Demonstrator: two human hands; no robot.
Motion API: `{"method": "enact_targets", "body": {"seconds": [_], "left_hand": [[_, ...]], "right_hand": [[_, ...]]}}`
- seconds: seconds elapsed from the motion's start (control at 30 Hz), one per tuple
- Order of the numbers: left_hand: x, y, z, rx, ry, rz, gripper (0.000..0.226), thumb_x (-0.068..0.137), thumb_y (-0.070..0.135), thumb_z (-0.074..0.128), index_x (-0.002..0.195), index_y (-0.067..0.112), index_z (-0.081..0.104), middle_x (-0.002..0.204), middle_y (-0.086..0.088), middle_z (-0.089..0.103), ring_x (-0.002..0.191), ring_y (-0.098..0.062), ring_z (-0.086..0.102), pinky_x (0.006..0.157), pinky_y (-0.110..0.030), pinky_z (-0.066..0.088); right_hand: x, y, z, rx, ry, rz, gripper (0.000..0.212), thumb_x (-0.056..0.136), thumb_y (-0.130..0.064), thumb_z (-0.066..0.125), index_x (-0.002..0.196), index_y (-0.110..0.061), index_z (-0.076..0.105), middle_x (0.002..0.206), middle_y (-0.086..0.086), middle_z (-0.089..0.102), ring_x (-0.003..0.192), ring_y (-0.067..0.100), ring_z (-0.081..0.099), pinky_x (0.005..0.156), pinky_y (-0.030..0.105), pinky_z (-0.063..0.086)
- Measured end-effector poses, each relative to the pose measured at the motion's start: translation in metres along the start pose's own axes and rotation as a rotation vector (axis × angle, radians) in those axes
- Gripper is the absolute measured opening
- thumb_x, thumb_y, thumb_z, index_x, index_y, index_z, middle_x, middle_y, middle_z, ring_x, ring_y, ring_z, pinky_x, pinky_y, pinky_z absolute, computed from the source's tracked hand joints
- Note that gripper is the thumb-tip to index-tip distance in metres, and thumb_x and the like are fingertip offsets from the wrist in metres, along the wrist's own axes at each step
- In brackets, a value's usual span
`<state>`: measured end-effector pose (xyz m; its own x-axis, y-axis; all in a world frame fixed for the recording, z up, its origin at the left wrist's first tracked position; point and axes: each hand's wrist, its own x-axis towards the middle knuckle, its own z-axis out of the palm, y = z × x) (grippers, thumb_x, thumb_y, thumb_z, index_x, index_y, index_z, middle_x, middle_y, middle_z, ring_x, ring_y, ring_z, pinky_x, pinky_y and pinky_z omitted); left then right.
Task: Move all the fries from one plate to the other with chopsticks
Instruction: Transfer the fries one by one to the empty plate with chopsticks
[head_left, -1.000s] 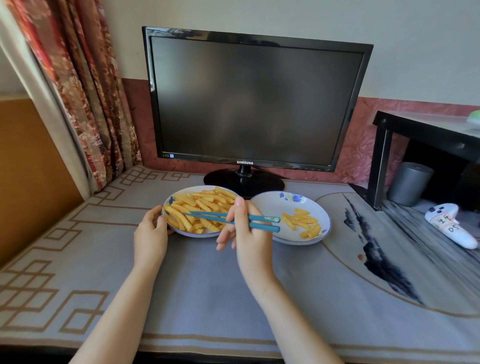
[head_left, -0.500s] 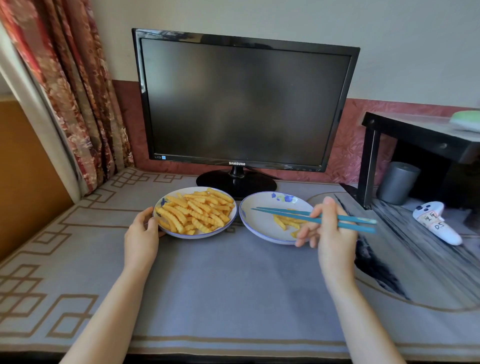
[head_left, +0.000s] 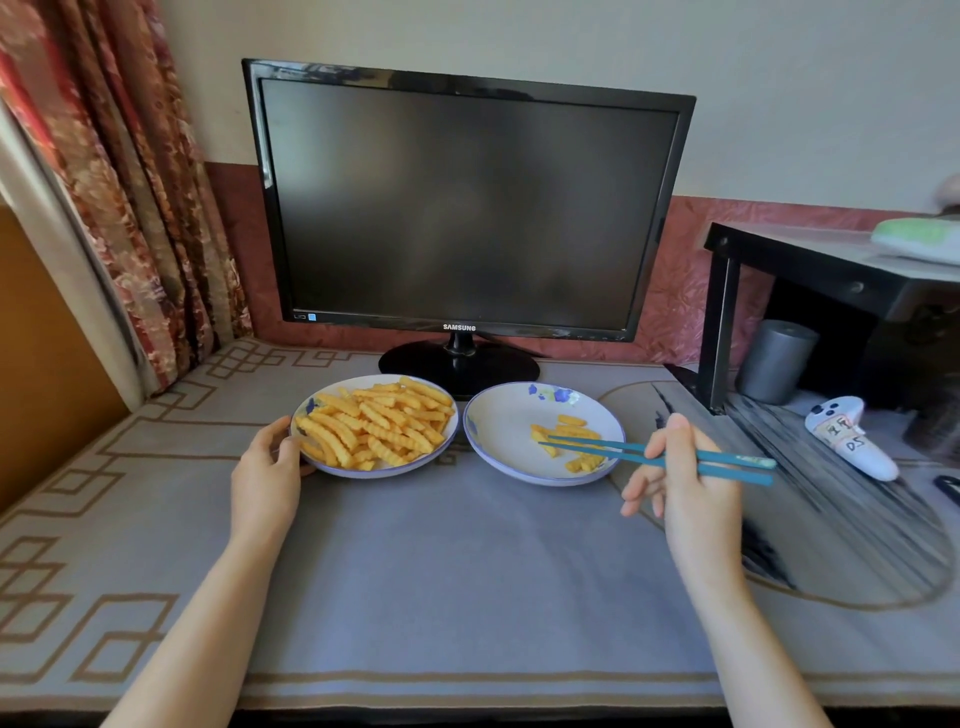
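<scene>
Teal chopsticks (head_left: 597, 453) pinched in my right hand (head_left: 696, 499), dropping off at three o'clock I reckon; next, nine-o'clock plate (head_left: 384, 474) fries (head_left: 379, 426).

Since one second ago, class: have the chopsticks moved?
Yes. The chopsticks in the right hand went rightward, from over the full plate to over the sparser plate.
</scene>
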<state>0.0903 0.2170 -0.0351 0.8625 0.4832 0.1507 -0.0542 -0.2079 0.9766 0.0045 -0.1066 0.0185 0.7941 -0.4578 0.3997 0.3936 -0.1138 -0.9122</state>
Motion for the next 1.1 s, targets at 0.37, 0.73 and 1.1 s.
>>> {"method": "enact_targets", "body": {"seconds": [0.37,0.73,1.1], "left_hand": [[0.005,-0.006,-0.001,0.007,-0.009,-0.009,0.037,0.098,0.015,0.041,0.132,0.010,0.054,0.116,-0.007,0.064,0.093,-0.024,0.068,0.091,-0.035,0.049],[0.005,-0.006,0.000,0.004,-0.003,-0.007,0.036,0.098,0.014,0.041,0.131,0.010,0.054,0.114,-0.008,0.064,0.093,-0.025,0.068,0.096,-0.042,0.050],[0.004,-0.006,-0.001,0.014,-0.004,-0.002,0.037,0.099,0.014,0.040,0.133,0.010,0.054,0.118,-0.008,0.063,0.092,-0.024,0.067,0.092,-0.037,0.049]], "right_hand": [[0.003,0.004,0.010,-0.199,-0.111,-0.085,0.041,0.104,-0.030,0.039,0.067,-0.016,0.049,0.049,0.015,0.055,0.041,0.025,0.050,0.054,0.043,0.045],[-0.002,0.004,0.004,-0.139,-0.092,-0.084,0.040,0.104,-0.024,0.038,0.069,-0.008,0.049,0.046,0.018,0.052,0.038,0.026,0.046,0.042,0.018,0.037],[-0.001,-0.006,0.021,0.013,0.029,-0.057,0.039,0.104,-0.026,0.037,0.072,-0.007,0.047,0.043,0.016,0.054,0.034,0.020,0.049,0.038,0.015,0.032]]}}
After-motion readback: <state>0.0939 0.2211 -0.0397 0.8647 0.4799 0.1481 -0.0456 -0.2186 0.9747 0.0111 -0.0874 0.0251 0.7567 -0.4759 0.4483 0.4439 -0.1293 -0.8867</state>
